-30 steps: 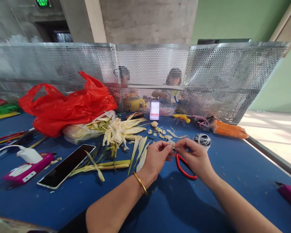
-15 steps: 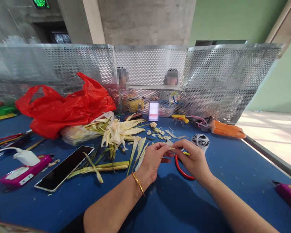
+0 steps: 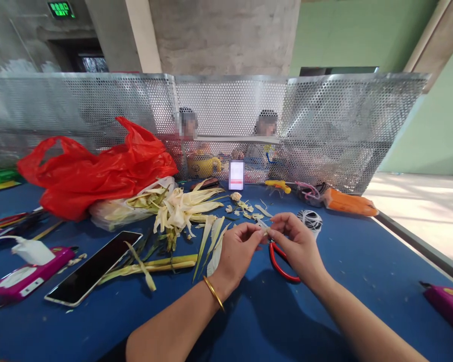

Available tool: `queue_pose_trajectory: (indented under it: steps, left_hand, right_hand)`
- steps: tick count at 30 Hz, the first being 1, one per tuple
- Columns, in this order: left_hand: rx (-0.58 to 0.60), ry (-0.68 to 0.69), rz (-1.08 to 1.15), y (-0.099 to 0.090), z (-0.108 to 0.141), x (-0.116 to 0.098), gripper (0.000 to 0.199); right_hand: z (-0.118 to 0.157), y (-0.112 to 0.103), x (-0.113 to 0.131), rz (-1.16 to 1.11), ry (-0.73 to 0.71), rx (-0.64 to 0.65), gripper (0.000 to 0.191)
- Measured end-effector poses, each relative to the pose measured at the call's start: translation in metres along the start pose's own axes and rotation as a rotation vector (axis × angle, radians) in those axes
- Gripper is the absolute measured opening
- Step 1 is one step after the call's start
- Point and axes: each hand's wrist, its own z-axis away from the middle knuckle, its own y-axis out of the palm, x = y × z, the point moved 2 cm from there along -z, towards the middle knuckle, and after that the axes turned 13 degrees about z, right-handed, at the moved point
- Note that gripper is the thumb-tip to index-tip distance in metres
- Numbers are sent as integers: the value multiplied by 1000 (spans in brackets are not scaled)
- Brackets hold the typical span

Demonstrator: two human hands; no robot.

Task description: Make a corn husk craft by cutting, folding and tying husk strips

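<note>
Above the blue table, my left hand (image 3: 238, 252) and my right hand (image 3: 297, 244) meet fingertip to fingertip. Both pinch a small pale piece (image 3: 265, 232), perhaps husk; its shape is mostly hidden by the fingers. A gold bangle circles my left wrist. Red-handled pliers (image 3: 281, 265) lie just under my right hand. Loose pale husk strips (image 3: 208, 239) are beside my left hand, with a bunch of dried husks (image 3: 181, 206) behind them. Small husk scraps (image 3: 242, 203) lie beyond my fingers. A spool of grey wire (image 3: 310, 219) stands behind my right hand.
At left are a red plastic bag (image 3: 105, 171), a black phone (image 3: 94, 266) and a purple power strip (image 3: 32, 274). A lit phone (image 3: 236, 175) stands against the perforated metal screen (image 3: 226, 105), with two people beyond. An orange packet (image 3: 350, 202) lies at right.
The view has shifted slightly. My hands have drawn closer together at the fingertips, and my right fingers are more curled around the small piece.
</note>
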Motion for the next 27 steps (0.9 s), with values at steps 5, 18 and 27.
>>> queue_pose_trajectory:
  steps: [5,18,27]
  left_hand:
    - [18,19,-47,0,1,1,12]
    - [-81,-238,295,0,1,5,18]
    - [-15,-110,110,1,1,0,11]
  right_hand:
    - [1,2,-2,-10,-2,14,21]
    - [5,1,3,306,-250,29,7]
    - [2,-1,0,112,-86,13,12]
